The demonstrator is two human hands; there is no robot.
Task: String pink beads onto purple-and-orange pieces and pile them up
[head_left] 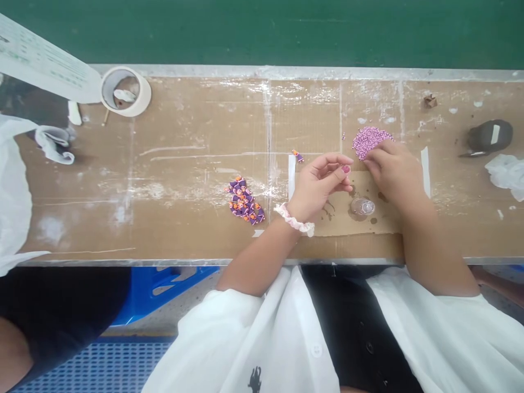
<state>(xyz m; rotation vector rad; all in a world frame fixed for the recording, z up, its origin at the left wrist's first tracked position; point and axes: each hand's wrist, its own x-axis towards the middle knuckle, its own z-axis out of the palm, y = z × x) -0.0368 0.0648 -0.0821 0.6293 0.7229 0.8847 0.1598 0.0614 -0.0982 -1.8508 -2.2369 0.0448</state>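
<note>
My left hand (323, 183), with a white scrunchie (295, 221) at its wrist, is raised over a piece of cardboard (327, 226). Its thumb and fingers are drawn together; a small pink-red spot shows at the thumb tip, and I cannot tell if it is a nail or a held piece. My right hand (395, 169) is closed at the near right edge of a heap of tiny pink pieces (370, 139); its fingertips are partly hidden. Between the hands stands a small clear container (362, 206). Left of them lie a pile of small purple-and-orange figures (245, 202) and one single figure (297, 156).
A roll of white tape (141, 95) stands at the back left beside a printed sheet (49, 60). White plastic (14, 185) covers the left end. On the right are a dark rounded object (487, 137) and crumpled clear plastic (507, 173). Another person's dark-clothed leg (73, 305) is at lower left.
</note>
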